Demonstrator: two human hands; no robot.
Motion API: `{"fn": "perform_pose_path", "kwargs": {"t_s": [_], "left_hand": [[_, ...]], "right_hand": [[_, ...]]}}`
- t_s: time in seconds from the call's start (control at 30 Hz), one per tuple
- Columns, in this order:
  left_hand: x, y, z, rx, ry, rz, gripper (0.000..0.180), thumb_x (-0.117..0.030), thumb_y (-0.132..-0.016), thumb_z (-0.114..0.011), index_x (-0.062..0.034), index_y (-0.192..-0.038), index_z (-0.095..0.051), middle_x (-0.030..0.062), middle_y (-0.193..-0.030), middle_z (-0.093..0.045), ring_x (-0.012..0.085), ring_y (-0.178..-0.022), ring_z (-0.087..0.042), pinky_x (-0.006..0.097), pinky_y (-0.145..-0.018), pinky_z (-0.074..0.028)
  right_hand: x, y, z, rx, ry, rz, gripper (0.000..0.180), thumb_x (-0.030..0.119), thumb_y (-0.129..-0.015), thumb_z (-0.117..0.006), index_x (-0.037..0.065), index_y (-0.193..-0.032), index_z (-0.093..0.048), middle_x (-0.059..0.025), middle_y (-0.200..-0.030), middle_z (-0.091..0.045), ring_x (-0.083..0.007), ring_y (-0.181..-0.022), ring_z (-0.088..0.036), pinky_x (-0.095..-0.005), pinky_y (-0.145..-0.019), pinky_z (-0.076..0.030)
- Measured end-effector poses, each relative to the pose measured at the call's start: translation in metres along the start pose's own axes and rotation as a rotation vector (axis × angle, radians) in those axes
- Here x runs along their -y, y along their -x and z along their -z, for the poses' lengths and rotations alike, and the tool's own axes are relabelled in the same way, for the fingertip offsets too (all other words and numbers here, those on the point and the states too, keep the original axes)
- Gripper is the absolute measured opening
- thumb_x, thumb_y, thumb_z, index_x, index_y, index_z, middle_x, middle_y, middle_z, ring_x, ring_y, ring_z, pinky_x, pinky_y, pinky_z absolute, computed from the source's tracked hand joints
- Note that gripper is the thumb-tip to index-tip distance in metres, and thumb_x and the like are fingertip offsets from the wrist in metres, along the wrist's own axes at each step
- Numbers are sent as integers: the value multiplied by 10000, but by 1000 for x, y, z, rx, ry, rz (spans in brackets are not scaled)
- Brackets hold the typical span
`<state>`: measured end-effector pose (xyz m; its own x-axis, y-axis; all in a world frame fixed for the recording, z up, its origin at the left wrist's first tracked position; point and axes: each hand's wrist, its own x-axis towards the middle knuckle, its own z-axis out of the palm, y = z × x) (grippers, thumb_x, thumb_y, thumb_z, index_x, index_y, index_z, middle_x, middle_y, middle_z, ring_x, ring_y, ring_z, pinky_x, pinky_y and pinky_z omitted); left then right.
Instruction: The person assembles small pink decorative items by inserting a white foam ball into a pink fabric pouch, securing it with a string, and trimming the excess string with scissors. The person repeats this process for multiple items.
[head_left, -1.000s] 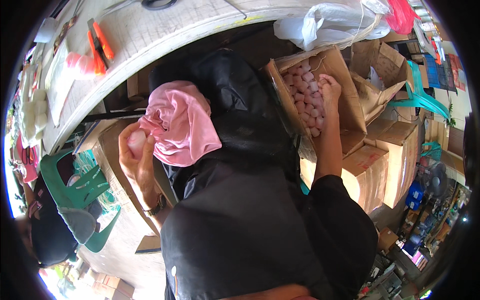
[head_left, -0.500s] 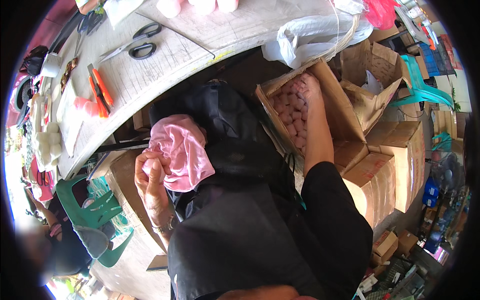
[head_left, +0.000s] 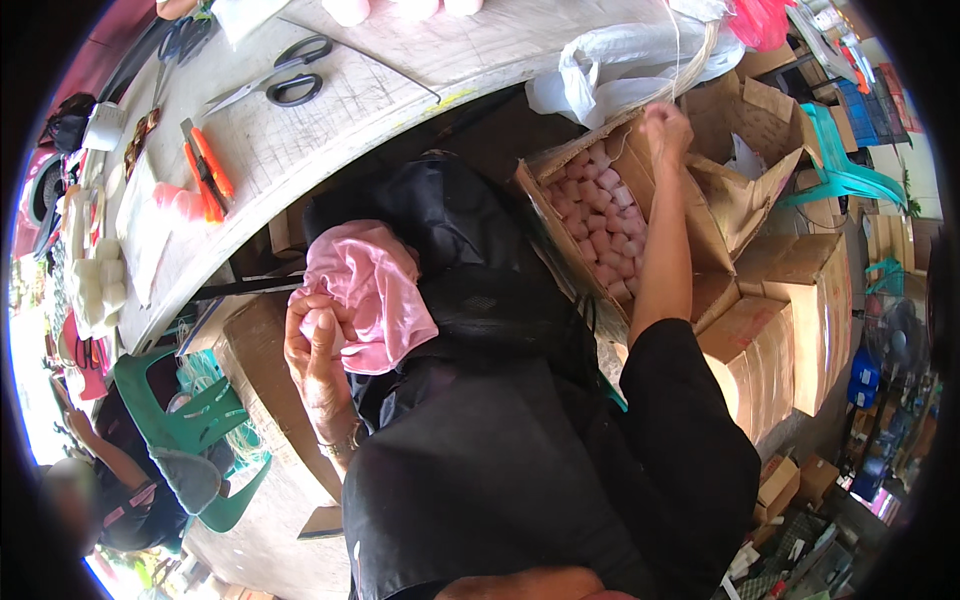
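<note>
Brown cardboard box (head_left: 715, 215) of pink pieces (head_left: 600, 235) beside table (head_left: 400, 100).

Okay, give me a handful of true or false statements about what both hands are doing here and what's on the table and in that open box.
1. The left hand grips a pink cloth. True.
2. The right hand rests flat on the table. False: it is raised at the upper edge of the open cardboard box, off the table.
3. The open box holds rows of small pink pieces. True.
4. Scissors with black handles lie on the table. True.
5. The chair beside the left arm is red. False: the chair is green.
</note>
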<state>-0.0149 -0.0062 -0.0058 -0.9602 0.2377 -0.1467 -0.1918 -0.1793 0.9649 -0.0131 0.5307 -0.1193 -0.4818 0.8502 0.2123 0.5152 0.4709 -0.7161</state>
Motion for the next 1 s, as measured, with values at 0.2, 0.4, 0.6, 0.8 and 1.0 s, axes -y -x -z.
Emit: {"fn": "perform_pose_path", "kwargs": {"t_s": [0.2, 0.4, 0.6, 0.8, 1.0], "left_hand": [[-4, 1, 4, -14, -23, 1, 259, -263, -910, -629, -41, -1024, -561, 77, -876, -581, 132, -726, -521, 255, -677, -446], [-9, -1, -5, -23, 1, -8, 296, -307, -943, -575, -24, -1028, -557, 91, -874, -590, 140, -719, -526, 253, -658, -437], [-14, -13, -11, 195, 158, 72, 290, -278, -939, -563, -6, -855, -612, 102, -793, -615, 156, -677, -565, 272, -665, -464], [-24, -32, -62, 386, -55, 124, 255, -173, -973, -513, 13, -1016, -681, 50, -819, -640, 102, -725, -592, 221, -676, -473], [-41, -37, -90, 535, -74, 46, 429, -190, -959, -542, -32, -1354, -486, 51, -942, -631, 78, -725, -542, 214, -674, -440]], "right_hand": [[-42, 43, -47, 260, -232, -738, 273, 176, -895, -550, 23, -1108, -628, -100, -876, -667, -231, -756, -692, -353, -589, -536], [-22, 48, -41, 388, -683, -591, 218, 184, -912, -567, 22, -1048, -620, -97, -850, -654, -228, -772, -679, -349, -635, -554], [75, 62, 70, 552, -1250, -33, 260, 219, -985, -520, -7, -928, -634, 33, -592, -404, -76, -515, -354, -224, -517, -327], [174, 130, 91, 945, -1232, 192, 288, 190, -991, -479, -49, -912, -619, 64, -576, -328, -44, -507, -300, -203, -491, -254], [246, 181, 66, 1140, -770, 444, 298, 241, -1010, -484, 28, -855, -623, 7, -641, -510, -45, -573, -429, -209, -514, -337]]}}
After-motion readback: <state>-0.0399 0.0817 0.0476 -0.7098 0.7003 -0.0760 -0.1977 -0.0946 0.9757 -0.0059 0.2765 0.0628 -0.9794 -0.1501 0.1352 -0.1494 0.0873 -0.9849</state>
